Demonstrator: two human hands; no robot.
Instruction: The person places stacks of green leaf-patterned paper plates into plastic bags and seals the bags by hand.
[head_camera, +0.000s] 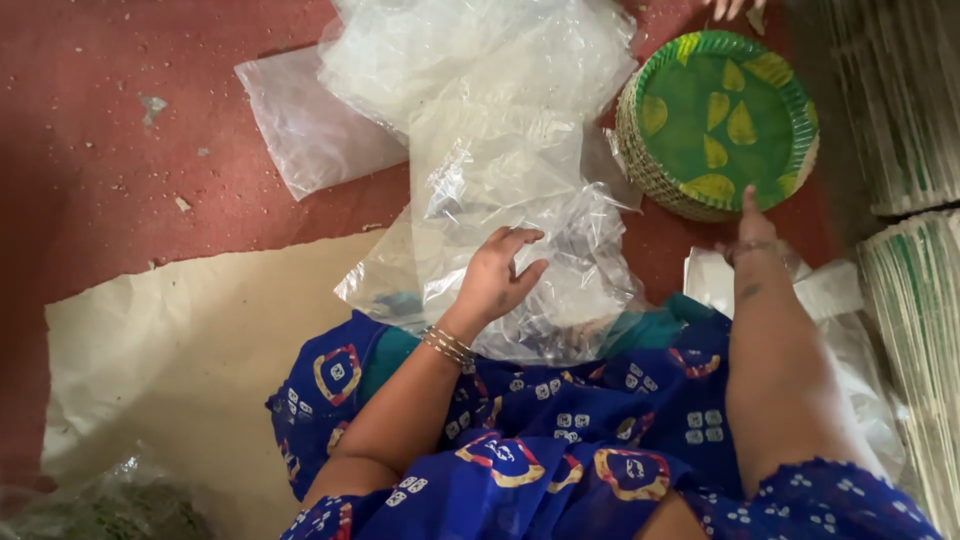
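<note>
A heap of thin, crinkled, clear plastic bags (500, 180) runs from the top centre of the frame down to the person's lap, glossy and see-through, with the red floor (120, 150) and the blue patterned cloth (560, 440) showing dimly through it. The left hand (495, 275), just below the middle of the frame, rests on the lowest bag with its fingers (520, 240) spread and loosely curled, gripping nothing. The right hand (752, 225), at the right, reaches to the near rim of a stack of round green paper plates with yellow leaf shapes (715, 120); its fingers are turned away, so I cannot tell how they stand. A sheet of pale brown paper (180, 350) lies on the floor at lower left.
</note>
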